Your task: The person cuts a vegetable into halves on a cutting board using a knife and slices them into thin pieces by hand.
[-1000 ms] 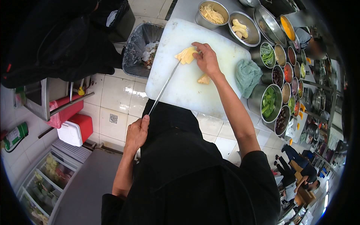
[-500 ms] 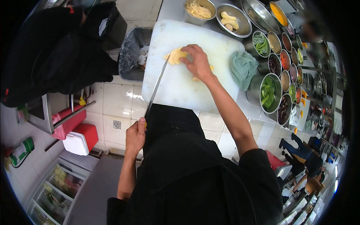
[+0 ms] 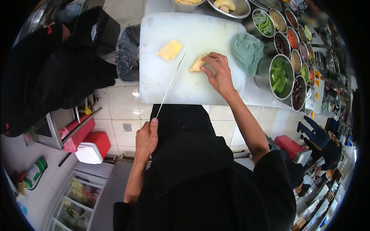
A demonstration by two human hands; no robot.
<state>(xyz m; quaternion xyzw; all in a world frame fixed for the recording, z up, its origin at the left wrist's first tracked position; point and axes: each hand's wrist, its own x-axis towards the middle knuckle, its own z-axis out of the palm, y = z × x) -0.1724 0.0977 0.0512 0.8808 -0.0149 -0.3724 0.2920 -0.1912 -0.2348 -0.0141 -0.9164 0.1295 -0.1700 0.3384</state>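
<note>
My left hand (image 3: 147, 135) is closed round the handle of a long knife (image 3: 170, 85), whose blade reaches up over the white cutting board (image 3: 185, 90). The blade's tip lies between two pieces of pale yellow food that look like peeled ginger. One ginger piece (image 3: 169, 49) rests by itself on the board's left part. My right hand (image 3: 219, 73) pinches the other ginger piece (image 3: 197, 64) between thumb and fingers, right of the blade. A crumpled green cloth (image 3: 248, 53) lies at the board's right edge.
Beyond the board stand a bowl of yellow shreds (image 3: 187, 3) and a bowl with larger pieces (image 3: 227, 7). Several metal pots, one with green leaves (image 3: 278, 77), line the right. A lined bin (image 3: 128, 54) adjoins the board's left edge; a person in black (image 3: 58, 69) is farther left.
My right hand has left the left-hand ginger piece and moved right, onto another piece. The knife has come away from the first piece and now points between the two. The view has shifted slightly.
</note>
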